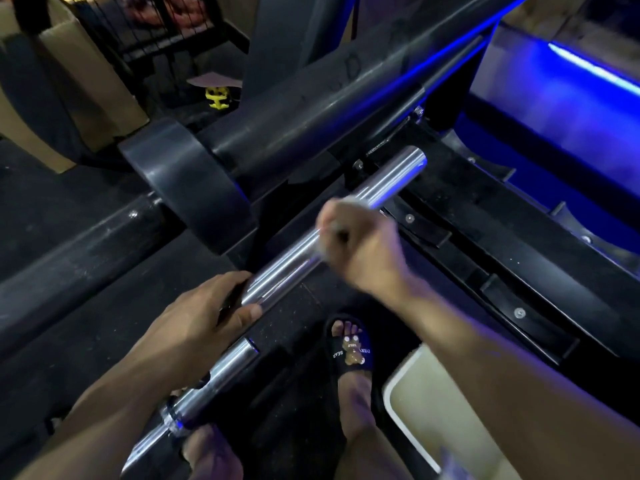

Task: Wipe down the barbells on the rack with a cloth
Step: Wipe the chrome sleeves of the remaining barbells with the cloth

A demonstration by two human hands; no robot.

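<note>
Currently, both hands' fingers (242, 311) wrap the chrome barbell (294, 268) sleeve.

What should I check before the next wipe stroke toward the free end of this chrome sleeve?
1. Left hand steadies the barbell sleeve: ok, its fingers curl round the chrome near the collar.
2. Right hand closed around the sleeve: ok, though it is blurred.
3. Cloth between palm and metal: cannot tell; only a pale edge shows at the knuckles.
4. Path to the sleeve's free end: ok, bare chrome runs beyond the right hand.
5. Clearance from the black plate: ok, it sits on a neighbouring bar, apart from the sleeve.
6. Sandalled foot under the bar: not ok, it lies close beneath the sleeve.
</note>
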